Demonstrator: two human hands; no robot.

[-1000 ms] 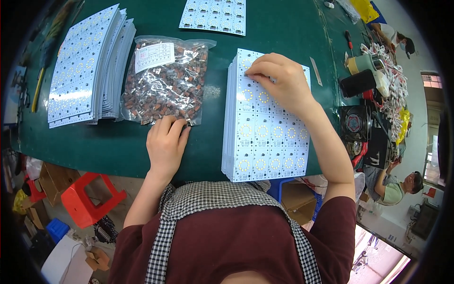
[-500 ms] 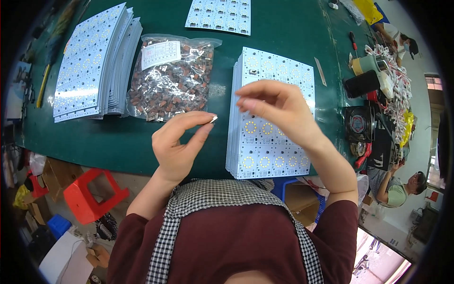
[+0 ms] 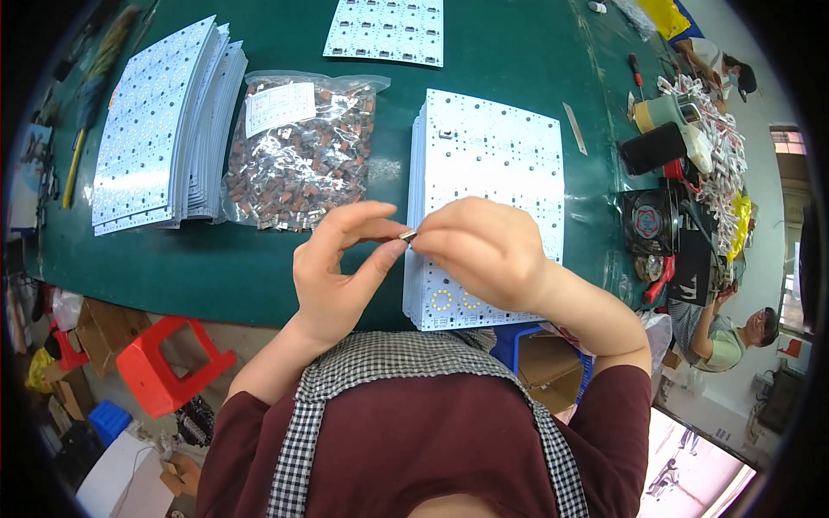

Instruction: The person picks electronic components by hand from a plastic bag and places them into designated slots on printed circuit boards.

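While both hands meet above the boards (image 3: 492, 164), the left hand (image 3: 341, 268) and right hand (image 3: 484, 250) pinch one tiny part (image 3: 408, 235) between fingertips; it looks light, rigid, easily dropped, best held by its sides.

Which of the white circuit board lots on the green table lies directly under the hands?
The stack of white boards at centre right; both hands hover over its lower edge. The fanned stack and single panel lie apart.
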